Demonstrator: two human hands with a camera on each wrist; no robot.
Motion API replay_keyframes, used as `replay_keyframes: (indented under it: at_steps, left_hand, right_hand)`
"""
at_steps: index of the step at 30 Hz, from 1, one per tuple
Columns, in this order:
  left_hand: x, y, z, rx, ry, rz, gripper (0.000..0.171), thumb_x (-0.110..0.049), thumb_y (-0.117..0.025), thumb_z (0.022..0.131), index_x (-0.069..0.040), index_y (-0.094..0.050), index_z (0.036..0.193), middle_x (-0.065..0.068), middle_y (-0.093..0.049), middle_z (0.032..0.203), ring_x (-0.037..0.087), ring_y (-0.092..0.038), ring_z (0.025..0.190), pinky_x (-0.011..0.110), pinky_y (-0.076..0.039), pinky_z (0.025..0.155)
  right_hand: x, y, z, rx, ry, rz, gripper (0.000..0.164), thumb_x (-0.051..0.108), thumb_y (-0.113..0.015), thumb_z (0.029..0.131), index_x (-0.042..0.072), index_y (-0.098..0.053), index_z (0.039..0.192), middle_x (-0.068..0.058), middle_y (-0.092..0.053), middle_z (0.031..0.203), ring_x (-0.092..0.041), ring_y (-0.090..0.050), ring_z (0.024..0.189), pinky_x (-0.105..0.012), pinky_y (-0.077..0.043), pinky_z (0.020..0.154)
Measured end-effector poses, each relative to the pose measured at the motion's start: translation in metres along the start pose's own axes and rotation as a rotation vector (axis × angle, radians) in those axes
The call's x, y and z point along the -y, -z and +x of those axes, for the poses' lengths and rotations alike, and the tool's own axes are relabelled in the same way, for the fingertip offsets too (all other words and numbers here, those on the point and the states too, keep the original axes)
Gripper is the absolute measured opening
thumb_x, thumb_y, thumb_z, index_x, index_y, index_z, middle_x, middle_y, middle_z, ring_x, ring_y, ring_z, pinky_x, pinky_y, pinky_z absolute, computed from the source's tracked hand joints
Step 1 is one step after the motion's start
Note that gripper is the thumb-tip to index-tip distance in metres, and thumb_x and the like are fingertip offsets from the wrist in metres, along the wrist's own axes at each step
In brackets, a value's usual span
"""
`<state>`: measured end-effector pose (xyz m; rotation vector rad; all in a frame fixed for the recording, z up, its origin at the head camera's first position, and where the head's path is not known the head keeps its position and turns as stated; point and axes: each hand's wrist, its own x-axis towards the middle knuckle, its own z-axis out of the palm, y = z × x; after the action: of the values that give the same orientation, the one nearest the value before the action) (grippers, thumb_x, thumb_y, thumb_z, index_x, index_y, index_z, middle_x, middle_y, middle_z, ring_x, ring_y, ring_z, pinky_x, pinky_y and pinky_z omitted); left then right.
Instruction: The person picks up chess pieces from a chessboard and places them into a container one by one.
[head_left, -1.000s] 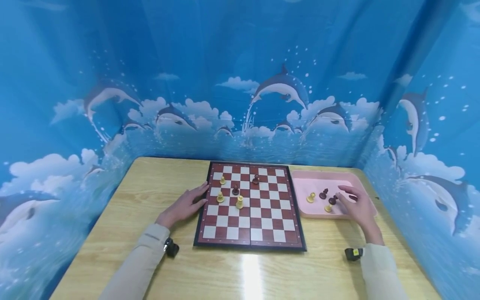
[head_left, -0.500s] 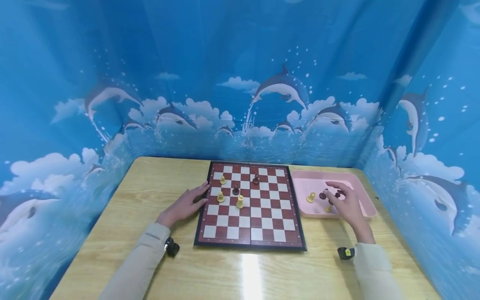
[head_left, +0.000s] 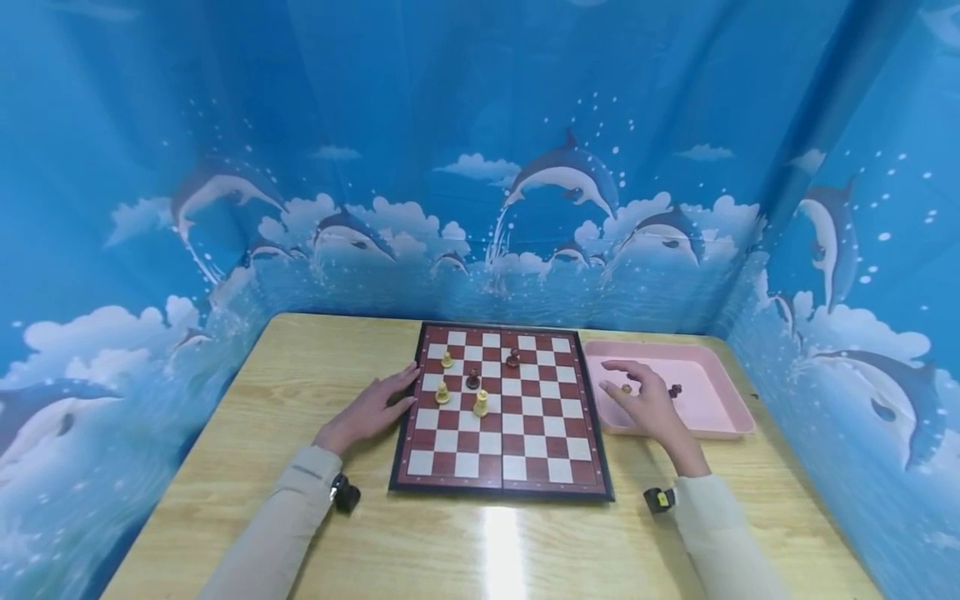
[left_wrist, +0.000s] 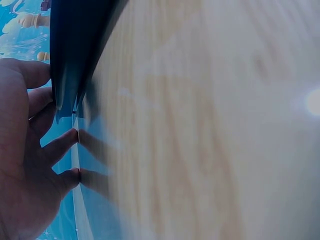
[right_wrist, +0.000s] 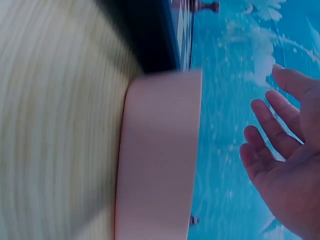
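Observation:
My right hand hovers over the pink tray, fingers and thumb spread apart. A light chess piece shows in the gap between them, partly covered; the right wrist view shows no piece held. Behind the hand a dark chess piece lies in the tray. My left hand rests on the table with its fingers touching the left edge of the chessboard. On the board stand three light pieces, among them a taller one, and two dark pieces, one a pawn.
The wooden table reaches back to a blue dolphin-print curtain. The tray stands close beside the board's right edge. In the right wrist view, the tray wall rises next to the board's dark side.
My right hand has moved left across the tray, from the dark pieces on its right side to the light piece near its left side. My left hand has stayed at the board's edge.

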<state>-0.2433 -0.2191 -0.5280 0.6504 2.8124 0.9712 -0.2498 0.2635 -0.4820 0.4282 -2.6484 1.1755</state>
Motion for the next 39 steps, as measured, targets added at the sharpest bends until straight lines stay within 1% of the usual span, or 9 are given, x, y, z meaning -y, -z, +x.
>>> replay_keyframes:
  at_steps: [2,5,9,14,21,28,31,35,39]
  left_hand:
    - [0.000,0.000,0.000,0.003,0.004,0.001,0.060,-0.034,-0.051,0.107,-0.011,-0.032,0.159,0.012,-0.025,0.167,0.039,-0.028,0.152,0.068,-0.014,0.122]
    - [0.001,-0.001,0.000,0.006,0.011,0.000,0.060,-0.034,-0.051,0.107,-0.012,-0.031,0.160,0.011,-0.025,0.168,0.039,-0.027,0.152,0.067,-0.013,0.122]
    - [0.002,-0.001,0.001,0.001,0.012,0.007,0.060,-0.034,-0.051,0.107,-0.012,-0.031,0.160,0.011,-0.025,0.168,0.039,-0.028,0.152,0.068,-0.013,0.122]
    - [0.001,-0.002,0.000,0.005,0.019,0.001,0.060,-0.034,-0.051,0.107,-0.013,-0.031,0.160,0.011,-0.025,0.168,0.039,-0.027,0.152,0.068,-0.013,0.122]
    - [-0.001,-0.001,0.000,0.007,0.024,-0.011,0.061,-0.035,-0.050,0.107,-0.013,-0.031,0.160,0.010,-0.024,0.168,0.039,-0.027,0.152,0.067,-0.013,0.122]
    - [0.000,0.000,0.000,0.002,0.026,-0.003,0.060,-0.036,-0.050,0.108,-0.013,-0.031,0.160,0.010,-0.024,0.168,0.039,-0.027,0.152,0.068,-0.013,0.122]
    - [0.000,0.000,0.001,0.003,0.021,-0.003,0.060,-0.035,-0.050,0.107,-0.012,-0.031,0.160,0.011,-0.024,0.168,0.039,-0.027,0.152,0.068,-0.014,0.122]
    - [-0.001,0.000,0.001,0.004,0.018,-0.003,0.060,-0.035,-0.050,0.108,-0.012,-0.031,0.160,0.010,-0.024,0.168,0.039,-0.027,0.152,0.068,-0.014,0.122]
    - [0.000,-0.002,0.001,0.000,0.016,0.000,0.060,-0.035,-0.050,0.108,-0.013,-0.031,0.160,0.010,-0.024,0.168,0.039,-0.027,0.152,0.068,-0.013,0.122]
  right_hand:
    - [0.006,-0.007,0.003,0.024,0.019,0.010,0.034,0.011,-0.072,0.095,-0.002,-0.067,0.126,-0.025,-0.066,0.129,-0.044,-0.056,0.124,-0.061,-0.043,0.105]
    - [0.016,-0.018,0.006,0.061,0.006,0.028,0.034,0.014,-0.073,0.095,0.000,-0.068,0.125,-0.023,-0.066,0.130,-0.043,-0.054,0.126,-0.060,-0.043,0.108]
    - [0.029,-0.033,0.009,0.124,-0.001,0.035,0.034,0.015,-0.074,0.094,0.003,-0.069,0.126,-0.022,-0.064,0.132,-0.044,-0.053,0.129,-0.062,-0.041,0.110]
    - [0.044,-0.047,0.011,0.220,0.042,0.040,0.034,0.012,-0.074,0.094,0.003,-0.069,0.126,-0.017,-0.067,0.130,-0.041,-0.055,0.128,-0.062,-0.043,0.109]
    - [0.065,-0.058,0.017,0.328,0.111,0.056,0.034,0.017,-0.072,0.096,0.006,-0.069,0.128,-0.012,-0.067,0.130,-0.036,-0.056,0.127,-0.061,-0.046,0.107]
    - [0.080,-0.078,0.022,0.402,0.138,0.090,0.035,0.019,-0.072,0.096,0.004,-0.068,0.128,-0.009,-0.069,0.128,-0.033,-0.058,0.125,-0.057,-0.049,0.106]
    - [0.085,-0.086,0.022,0.437,0.142,0.106,0.034,0.018,-0.071,0.097,0.005,-0.068,0.128,-0.008,-0.068,0.129,-0.032,-0.058,0.125,-0.056,-0.050,0.105]
    - [0.093,-0.096,0.023,0.490,0.135,0.140,0.033,0.016,-0.070,0.098,0.009,-0.068,0.130,-0.006,-0.067,0.131,-0.029,-0.058,0.127,-0.055,-0.048,0.109]
    - [0.099,-0.104,0.024,0.509,0.126,0.165,0.035,0.018,-0.071,0.097,0.009,-0.067,0.131,-0.006,-0.067,0.131,-0.028,-0.057,0.129,-0.055,-0.045,0.112]
